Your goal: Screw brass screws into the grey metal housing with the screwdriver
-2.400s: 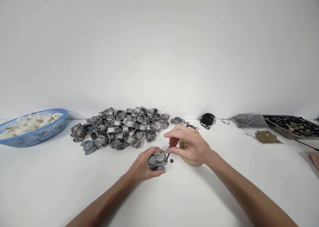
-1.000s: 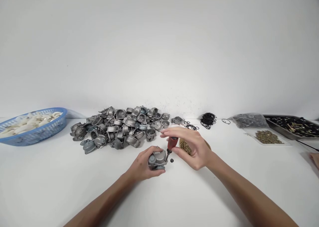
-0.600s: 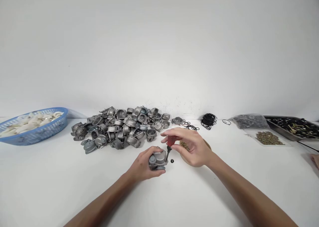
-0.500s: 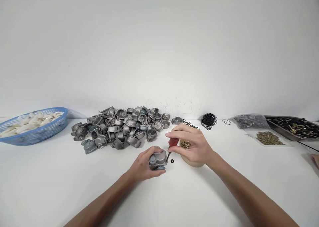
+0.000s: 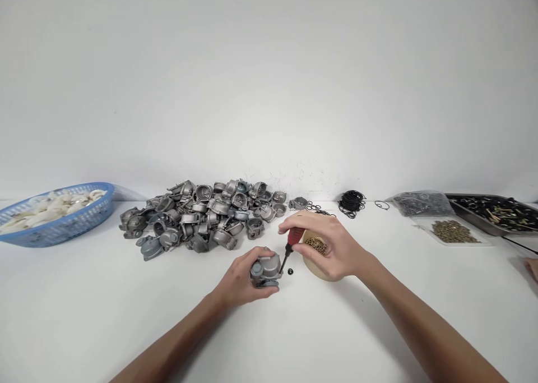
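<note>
Fingers point(image 5: 252, 259) of the left hand point(image 5: 239, 282) are wrapped around a grey casting point(image 5: 265, 270) and hold it down on the bench point(image 5: 84, 304), in front of the person and just left of centre; fingers of the right hand point(image 5: 332, 248) pinch the red handle of a screwdriver point(image 5: 293, 238), whose dark shaft slants down-left to the casting's right edge. Whether the tip sits in a screw head cannot be told at this size. For this step, the bench should take the load: keep the casting pressed flat so it cannot rotate with the tool. A heap of castings point(image 5: 202, 215) lies close behind the left hand, so keep the wrist low and clear of it. Bring the screwdriver closer to the screw axis, as a slanted shaft is likely to slip out. Turn with the fingertips while pressing lightly along the shaft. A dish point(image 5: 321, 273) of brass screws point(image 5: 316, 245) sits under the right hand; avoid tipping it with the palm. One small black ring point(image 5: 290, 271) lies on the bench just right of the casting, apart from it, and could be swept away.
</note>
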{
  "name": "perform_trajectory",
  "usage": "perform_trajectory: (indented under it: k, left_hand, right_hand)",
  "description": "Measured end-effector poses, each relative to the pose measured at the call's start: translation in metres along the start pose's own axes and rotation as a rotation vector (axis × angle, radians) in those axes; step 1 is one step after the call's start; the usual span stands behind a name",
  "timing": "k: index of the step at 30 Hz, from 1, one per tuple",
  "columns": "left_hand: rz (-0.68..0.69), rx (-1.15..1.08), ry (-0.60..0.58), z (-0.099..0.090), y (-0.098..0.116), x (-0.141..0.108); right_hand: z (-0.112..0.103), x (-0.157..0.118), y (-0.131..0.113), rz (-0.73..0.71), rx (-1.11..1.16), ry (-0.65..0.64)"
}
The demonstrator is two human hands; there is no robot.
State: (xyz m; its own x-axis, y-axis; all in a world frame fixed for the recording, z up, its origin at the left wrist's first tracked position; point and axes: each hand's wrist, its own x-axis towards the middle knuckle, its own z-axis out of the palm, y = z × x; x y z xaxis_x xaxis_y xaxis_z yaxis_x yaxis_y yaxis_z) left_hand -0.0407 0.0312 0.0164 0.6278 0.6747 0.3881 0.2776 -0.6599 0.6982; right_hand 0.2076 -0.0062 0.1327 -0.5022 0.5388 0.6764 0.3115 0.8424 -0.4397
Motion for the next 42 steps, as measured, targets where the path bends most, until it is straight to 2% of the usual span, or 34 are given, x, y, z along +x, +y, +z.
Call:
perform_trajectory:
  k: [3, 8, 11, 14, 17, 21, 25, 28, 32, 35, 39, 41, 42]
  left_hand:
    - [0.003, -0.011, 0.003, 0.001, -0.002, -0.001]
    - [0.001, -0.016, 0.009, 0.002, -0.003, -0.001]
    - [-0.024, -0.028, -0.003, 0.001, -0.002, -0.001]
    - [-0.089, -0.043, -0.034, 0.0, 0.0, -0.003]
    - [-0.173, 0.008, -0.023, -0.003, 0.002, -0.005]
    - [-0.26, -0.021, -0.037, -0.007, 0.0, -0.007]
    - [-0.275, -0.266, -0.082, -0.011, -0.001, -0.006]
    - [-0.308, -0.48, -0.112, -0.014, -0.002, -0.005]
    - [-0.336, -0.632, -0.115, -0.015, -0.013, -0.005]
    - [-0.313, -0.7, -0.113, -0.011, -0.026, -0.003]
    - [-0.273, -0.767, -0.105, 0.0, -0.032, -0.001]
    - [-0.259, -0.8, -0.132, 0.007, -0.027, 0.0]
    - [-0.249, -0.81, -0.149, 0.01, -0.023, -0.001]
  right_hand:
    - [-0.001, 0.0, -0.002, 0.014, 0.01, -0.014]
    - [-0.001, 0.001, 0.003, 0.045, -0.129, 0.105]
    - [-0.011, 0.002, 0.003, 0.056, -0.178, 0.132]
    - [-0.027, -0.003, 0.003, 0.14, -0.202, 0.237]
    - [-0.037, -0.024, 0.013, 0.268, -0.239, 0.334]
    - [-0.029, -0.073, 0.041, 0.352, -0.377, 0.314]
    - [-0.02, -0.104, 0.062, 0.385, -0.488, 0.214]
    - [-0.02, -0.108, 0.066, 0.403, -0.468, 0.092]
    - [-0.02, -0.107, 0.066, 0.422, -0.483, -0.013]
    - [-0.017, -0.108, 0.065, 0.391, -0.52, 0.014]
    - [-0.003, -0.102, 0.05, 0.319, -0.512, 0.125]
    - [0.009, -0.096, 0.037, 0.275, -0.435, 0.107]
    - [0.016, -0.093, 0.03, 0.254, -0.388, 0.058]
